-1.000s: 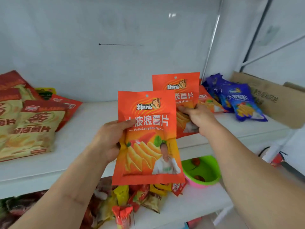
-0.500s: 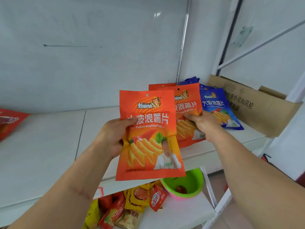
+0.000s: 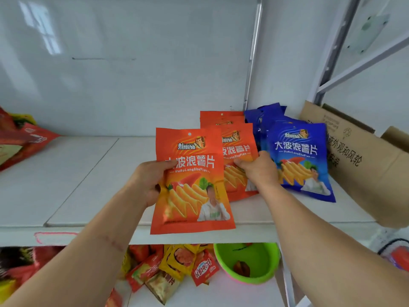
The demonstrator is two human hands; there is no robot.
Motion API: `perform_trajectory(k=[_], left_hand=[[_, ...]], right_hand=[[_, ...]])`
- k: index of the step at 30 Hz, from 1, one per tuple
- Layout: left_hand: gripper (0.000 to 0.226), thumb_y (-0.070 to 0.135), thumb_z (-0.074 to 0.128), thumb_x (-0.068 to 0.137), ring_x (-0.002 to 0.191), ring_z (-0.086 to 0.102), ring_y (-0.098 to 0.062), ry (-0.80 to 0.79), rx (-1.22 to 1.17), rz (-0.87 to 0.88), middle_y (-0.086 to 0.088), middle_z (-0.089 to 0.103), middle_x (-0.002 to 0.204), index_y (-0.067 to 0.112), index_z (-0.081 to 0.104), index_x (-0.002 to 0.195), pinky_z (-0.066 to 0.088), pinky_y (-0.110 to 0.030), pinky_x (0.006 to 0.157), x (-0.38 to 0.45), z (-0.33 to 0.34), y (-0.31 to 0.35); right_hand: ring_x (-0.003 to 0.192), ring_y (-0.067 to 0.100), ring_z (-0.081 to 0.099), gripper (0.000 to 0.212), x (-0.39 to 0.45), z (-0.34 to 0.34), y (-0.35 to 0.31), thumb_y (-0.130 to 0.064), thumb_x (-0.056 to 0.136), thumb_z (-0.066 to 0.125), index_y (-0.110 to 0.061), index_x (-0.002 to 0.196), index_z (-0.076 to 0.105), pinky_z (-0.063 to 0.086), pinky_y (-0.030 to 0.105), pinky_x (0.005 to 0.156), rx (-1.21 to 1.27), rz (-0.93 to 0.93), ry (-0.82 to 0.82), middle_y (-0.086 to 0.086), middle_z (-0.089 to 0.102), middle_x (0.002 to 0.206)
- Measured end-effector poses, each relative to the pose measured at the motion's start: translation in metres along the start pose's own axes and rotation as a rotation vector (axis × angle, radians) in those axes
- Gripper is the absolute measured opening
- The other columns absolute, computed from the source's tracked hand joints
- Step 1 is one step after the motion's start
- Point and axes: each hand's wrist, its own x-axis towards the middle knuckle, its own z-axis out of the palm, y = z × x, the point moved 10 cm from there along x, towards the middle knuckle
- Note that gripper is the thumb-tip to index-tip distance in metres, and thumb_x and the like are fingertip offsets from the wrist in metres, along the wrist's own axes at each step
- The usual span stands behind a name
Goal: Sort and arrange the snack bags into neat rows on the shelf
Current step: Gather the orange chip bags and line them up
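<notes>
Seen from the head camera, the right hand (image 3: 257,169) has come down to the shelf (image 3: 93,173). A second ago it held its orange bag (image 3: 238,156) up in the air. Now that bag lies on the pile of orange bags (image 3: 221,117) at the far right of the shelf, just beside the blue bags (image 3: 298,160). The right hand's grip is still pinching the bag's left edge, so it has not let go yet.

The left hand (image 3: 147,182) still holds the other orange bag (image 3: 190,180) up in front of the shelf edge. Its thumb is on the front and its fingers are tucked behind.

This means the orange row is growing next to the blue row. The bag in the left hand looks like the next one to go on that pile. More bags (image 3: 20,138) wait at the far left of the shelf.
</notes>
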Motion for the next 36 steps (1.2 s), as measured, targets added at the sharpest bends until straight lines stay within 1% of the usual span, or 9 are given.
perform_trajectory(k=[8, 11, 13, 17, 22, 27, 30, 33, 36], left_hand=[[0.027, 0.017, 0.072, 0.09, 0.083, 0.076, -0.035, 0.087, 0.039, 0.004, -0.017, 0.077, 0.096, 0.006, 0.066, 0.114, 0.061, -0.051, 0.076, 0.013, 0.009, 0.0], [0.028, 0.016, 0.073, 0.089, 0.082, 0.076, -0.034, 0.076, 0.048, 0.01, -0.017, 0.077, 0.095, 0.005, 0.066, 0.113, 0.061, -0.051, 0.076, 0.019, 0.019, -0.002], [0.028, 0.017, 0.074, 0.089, 0.082, 0.076, -0.035, 0.068, 0.058, 0.003, -0.018, 0.077, 0.095, 0.005, 0.066, 0.113, 0.06, -0.053, 0.079, 0.022, 0.028, -0.006], [0.025, 0.018, 0.075, 0.088, 0.085, 0.076, -0.034, 0.075, 0.077, 0.034, -0.017, 0.077, 0.095, 0.005, 0.067, 0.108, 0.059, -0.056, 0.084, 0.03, 0.047, -0.008], [0.023, 0.021, 0.074, 0.089, 0.081, 0.076, -0.031, 0.087, 0.114, 0.099, -0.013, 0.078, 0.094, 0.008, 0.069, 0.107, 0.061, -0.052, 0.083, 0.044, 0.07, -0.01], [0.021, 0.032, 0.07, 0.092, 0.084, 0.076, -0.026, 0.095, 0.206, 0.194, -0.005, 0.077, 0.098, 0.017, 0.069, 0.107, 0.061, -0.047, 0.084, 0.056, 0.082, -0.003], [0.024, 0.036, 0.068, 0.094, 0.083, 0.075, -0.024, 0.119, 0.264, 0.251, -0.002, 0.077, 0.098, 0.018, 0.068, 0.109, 0.061, -0.044, 0.083, 0.061, 0.082, 0.0], [0.019, 0.038, 0.065, 0.096, 0.077, 0.073, -0.019, 0.145, 0.311, 0.304, 0.002, 0.074, 0.09, 0.021, 0.066, 0.105, 0.059, -0.031, 0.067, 0.066, 0.082, 0.001], [0.018, 0.037, 0.064, 0.097, 0.077, 0.072, -0.017, 0.16, 0.326, 0.334, 0.001, 0.074, 0.092, 0.022, 0.066, 0.106, 0.058, -0.03, 0.066, 0.07, 0.082, 0.003]], right_hand=[[0.101, 0.028, 0.064, 0.055, 0.011, 0.016, -0.004, -0.044, 0.085, 0.074, -0.008, 0.119, 0.05, 0.04, 0.03, 0.074, 0.069, -0.044, -0.038, 0.006, 0.067, 0.112], [0.097, 0.027, 0.062, 0.054, 0.015, 0.015, -0.004, -0.052, 0.095, 0.056, -0.006, 0.122, 0.051, 0.041, 0.031, 0.073, 0.077, -0.035, -0.047, 0.005, 0.063, 0.104], [0.095, 0.03, 0.064, 0.062, 0.018, 0.014, -0.003, -0.06, 0.098, 0.037, -0.003, 0.111, 0.057, 0.042, 0.033, 0.07, 0.079, -0.028, -0.05, 0.011, 0.067, 0.103], [0.087, 0.025, 0.063, 0.08, 0.01, 0.012, -0.003, -0.075, 0.092, 0.019, -0.008, 0.103, 0.061, 0.042, 0.034, 0.069, 0.102, -0.012, -0.088, 0.005, 0.067, 0.092], [0.096, 0.016, 0.064, 0.067, -0.007, 0.015, -0.008, -0.079, 0.086, 0.038, -0.023, 0.115, 0.061, 0.046, 0.033, 0.078, 0.153, -0.11, -0.114, -0.009, 0.067, 0.104], [0.102, 0.018, 0.065, 0.096, -0.006, 0.02, 0.0, -0.1, 0.057, 0.038, -0.032, 0.123, 0.052, 0.055, 0.046, 0.088, 0.09, -0.136, -0.061, -0.004, 0.065, 0.113], [0.103, 0.022, 0.064, 0.095, -0.007, 0.019, 0.0, -0.094, 0.06, 0.041, -0.026, 0.125, 0.049, 0.056, 0.047, 0.087, 0.048, -0.131, -0.04, -0.001, 0.063, 0.115], [0.105, 0.023, 0.063, 0.094, -0.008, 0.018, -0.001, -0.089, 0.063, 0.04, -0.022, 0.127, 0.049, 0.055, 0.047, 0.087, 0.027, -0.129, -0.028, 0.001, 0.061, 0.118], [0.103, 0.023, 0.063, 0.071, -0.003, 0.019, 0.001, -0.075, 0.079, 0.051, -0.021, 0.125, 0.05, 0.056, 0.046, 0.086, 0.006, -0.12, -0.013, 0.002, 0.062, 0.118]])
